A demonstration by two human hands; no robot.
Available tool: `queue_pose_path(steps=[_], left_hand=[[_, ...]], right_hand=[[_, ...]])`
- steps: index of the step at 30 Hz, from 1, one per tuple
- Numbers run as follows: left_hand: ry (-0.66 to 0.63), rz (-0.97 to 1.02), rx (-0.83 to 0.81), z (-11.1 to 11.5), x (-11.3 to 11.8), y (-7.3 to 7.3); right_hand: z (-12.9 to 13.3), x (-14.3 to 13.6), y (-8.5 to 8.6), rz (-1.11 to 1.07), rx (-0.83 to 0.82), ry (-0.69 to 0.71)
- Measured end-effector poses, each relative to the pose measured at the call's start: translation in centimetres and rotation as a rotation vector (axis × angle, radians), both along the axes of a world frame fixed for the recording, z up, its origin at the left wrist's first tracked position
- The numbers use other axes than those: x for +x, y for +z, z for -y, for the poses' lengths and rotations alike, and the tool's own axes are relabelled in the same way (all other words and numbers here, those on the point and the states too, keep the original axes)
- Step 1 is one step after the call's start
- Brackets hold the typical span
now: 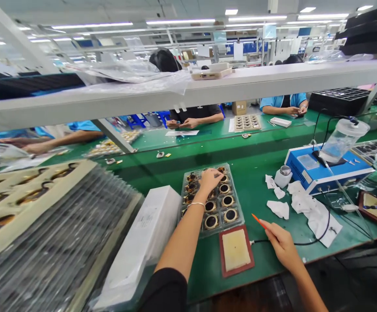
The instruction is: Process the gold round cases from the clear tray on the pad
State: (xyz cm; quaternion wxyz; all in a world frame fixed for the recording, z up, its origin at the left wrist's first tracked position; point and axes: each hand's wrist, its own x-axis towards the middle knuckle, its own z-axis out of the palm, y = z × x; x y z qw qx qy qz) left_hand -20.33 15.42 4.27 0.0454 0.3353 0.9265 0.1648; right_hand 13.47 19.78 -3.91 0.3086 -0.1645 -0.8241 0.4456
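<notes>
A clear plastic tray [221,216] of round, gold-rimmed parts [227,200] with dark centres lies on the green counter [204,277], directly under the left hand [210,180] and ahead and to the left of the right hand [281,242]. The left hand reaches over the tray's far half, its fingertips at a part close to the far right corner; whether it grips that part or only touches it, I cannot tell. The left forearm, with a thin bracelet at the wrist, crosses the tray's left side and hides some of the parts there. The right hand is closed around a slim orange tool [259,220], whose tip points up and left towards the tray but stays apart from it. Between the 2 hands, just off the tray's near edge, sits a flat yellowish pad [236,250] in a reddish-brown frame, and a black cable [308,243] runs from its right side past the right hand. To the left of the tray stands a long white box [145,221], and beyond that a tall stack of trays [87,216]. To the right, well apart from the tray, are a small bottle [283,177], crumpled white tissues [320,221] and a blue device [318,167] with a clear cylinder [344,138] on top. Across the counter, a co-worker's hands [188,123] are near a white sheet [182,133].
</notes>
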Motion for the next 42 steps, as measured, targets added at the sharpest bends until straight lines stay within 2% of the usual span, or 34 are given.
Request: queue_pose_path(steps=[4,9,13,17,20,23,26,29,31,35,39,42], left_hand=[[0.134,-0.050,0.001,-1.8,-0.9,0.7],[0.177,-0.028,0.015,-3.7,-0.3,1.5],[0.178,0.056,0.124,-4.0,0.0,2.0],[0.131,0.217,0.344,-3.4,1.2,3.2],[0.092,0.429,0.555,-1.9,3.6,4.3],[0.022,0.715,0.718,1.2,8.0,5.0],[-0.016,0.943,0.821,5.4,13.6,5.7],[-0.083,1.249,1.050,8.8,18.6,6.8],[-0.121,1.328,1.177,10.4,20.9,7.6],[-0.118,1.304,1.306,12.6,23.3,8.8],[-0.141,1.251,1.320,14.1,24.1,9.3],[-0.157,1.224,1.310,14.7,24.4,9.4]], right_hand=[[0.2,0.1,-0.4,-0.028,-0.004,-0.002],[0.7,-0.3,-0.5,-0.012,-0.011,-0.022],[0.9,-0.7,-0.1,-0.002,-0.007,-0.049],[0.6,-0.9,-0.1,-0.087,-0.031,-0.139],[0.2,-1.4,0.0,-0.211,-0.095,-0.254],[0.6,-2.0,1.2,-0.354,-0.171,-0.311],[2.2,-2.2,4.1,-0.487,-0.243,-0.238],[4.1,-2.1,7.9,-0.448,-0.151,-0.180],[5.3,-1.9,10.1,-0.443,-0.141,-0.137],[7.7,-1.5,12.5,-0.476,-0.209,-0.104],[9.4,-1.3,13.2,-0.513,-0.246,-0.116],[10.0,-1.4,13.4,-0.527,-0.363,-0.057]])
